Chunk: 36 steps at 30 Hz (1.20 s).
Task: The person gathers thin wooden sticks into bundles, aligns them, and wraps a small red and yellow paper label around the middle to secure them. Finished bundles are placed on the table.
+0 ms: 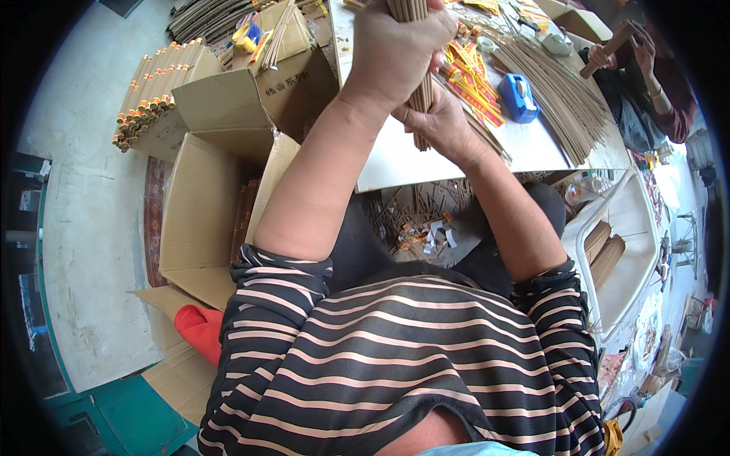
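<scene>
The bundle of thin brown sticks (423, 97) is tight, roughly parallel; held above the white table (376, 163).

Stick bundle (420, 97): top end cut off by upper edge; mid-length partly hidden behind left hand (403, 53), itself slightly blurred. Open cardboard box (194, 205): contents mostly concealed by its near wall. Floor scraps (426, 237): individual pieces too small to identify.
</scene>
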Each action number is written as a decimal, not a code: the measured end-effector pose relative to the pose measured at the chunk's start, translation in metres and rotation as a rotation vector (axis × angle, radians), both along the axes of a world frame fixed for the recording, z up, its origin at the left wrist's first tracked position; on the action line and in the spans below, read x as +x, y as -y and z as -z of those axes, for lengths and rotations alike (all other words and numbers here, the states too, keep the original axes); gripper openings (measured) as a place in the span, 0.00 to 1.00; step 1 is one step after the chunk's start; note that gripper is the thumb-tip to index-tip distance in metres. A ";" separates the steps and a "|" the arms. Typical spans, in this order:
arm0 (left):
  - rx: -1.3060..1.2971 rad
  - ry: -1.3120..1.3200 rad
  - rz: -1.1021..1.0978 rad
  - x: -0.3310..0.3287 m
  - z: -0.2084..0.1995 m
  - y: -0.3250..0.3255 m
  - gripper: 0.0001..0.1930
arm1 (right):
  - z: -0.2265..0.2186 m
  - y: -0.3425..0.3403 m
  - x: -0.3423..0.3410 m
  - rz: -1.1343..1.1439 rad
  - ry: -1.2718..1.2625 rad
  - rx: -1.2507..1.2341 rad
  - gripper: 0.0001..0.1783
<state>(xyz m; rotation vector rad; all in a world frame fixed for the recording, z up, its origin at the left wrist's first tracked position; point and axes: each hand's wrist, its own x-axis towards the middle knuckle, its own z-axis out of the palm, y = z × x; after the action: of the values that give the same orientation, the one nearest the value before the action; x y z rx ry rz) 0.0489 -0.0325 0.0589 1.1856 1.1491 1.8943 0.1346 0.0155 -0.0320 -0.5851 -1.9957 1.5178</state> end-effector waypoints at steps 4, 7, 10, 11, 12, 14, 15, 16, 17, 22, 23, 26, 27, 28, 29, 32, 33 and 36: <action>0.000 -0.068 0.025 -0.012 0.028 -0.018 0.05 | 0.028 -0.010 -0.003 -0.026 -0.021 -0.137 0.14; -0.063 0.012 -0.008 -0.010 0.061 -0.029 0.05 | 0.059 -0.015 -0.004 -0.053 -0.098 -0.147 0.09; -0.017 -0.038 -0.050 -0.006 0.060 -0.021 0.05 | 0.059 -0.018 -0.001 -0.111 0.030 -0.103 0.08; 0.021 -0.072 -0.066 -0.006 0.058 -0.022 0.05 | 0.050 -0.012 -0.001 -0.093 -0.052 -0.118 0.08; 0.013 -0.084 -0.084 -0.007 0.061 -0.023 0.05 | 0.051 -0.011 -0.001 -0.097 -0.059 -0.116 0.07; 0.005 -0.110 -0.117 -0.007 0.065 -0.026 0.05 | 0.052 -0.012 -0.002 -0.101 -0.074 -0.103 0.07; -0.029 0.104 -0.047 -0.004 0.063 -0.022 0.06 | 0.053 -0.012 -0.001 -0.126 -0.060 -0.124 0.09; -0.010 0.153 -0.047 -0.006 0.058 -0.019 0.05 | 0.056 -0.012 0.000 -0.065 0.009 -0.133 0.15; -0.014 0.220 -0.042 -0.013 0.053 -0.016 0.05 | 0.038 -0.009 0.002 -0.103 0.117 -0.167 0.17; -0.123 0.818 0.140 -0.100 0.055 -0.009 0.13 | -0.028 0.012 0.003 -0.394 0.192 -0.623 0.16; -0.210 0.958 0.180 -0.115 0.063 -0.008 0.16 | -0.040 0.017 0.000 -0.410 0.231 -0.692 0.13; -0.361 1.197 0.266 -0.131 0.082 -0.007 0.14 | -0.050 0.028 -0.008 -0.496 0.263 -0.879 0.11; -0.360 1.240 0.313 -0.131 0.088 -0.005 0.14 | -0.048 0.030 -0.009 -0.511 0.263 -0.920 0.10; -0.368 1.254 0.330 -0.133 0.091 -0.004 0.14 | -0.048 0.031 -0.009 -0.517 0.258 -0.931 0.10; -0.375 1.264 0.341 -0.130 0.090 -0.002 0.13 | -0.046 0.033 -0.008 -0.520 0.261 -0.945 0.09; -0.325 1.214 0.369 -0.120 0.083 0.003 0.13 | -0.048 0.039 -0.001 -0.515 0.271 -0.955 0.08; -0.303 1.194 0.385 -0.115 0.078 0.005 0.12 | -0.047 0.040 0.001 -0.523 0.270 -0.945 0.08; -0.172 1.023 0.417 -0.089 0.065 0.013 0.10 | -0.044 0.048 0.005 -0.460 0.215 -0.970 0.08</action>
<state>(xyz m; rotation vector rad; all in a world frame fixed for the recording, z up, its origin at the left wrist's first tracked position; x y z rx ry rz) -0.0405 -0.0457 -0.0063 0.2118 0.4281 1.6546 0.1393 -0.0320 0.0121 -0.6878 -1.4749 2.8304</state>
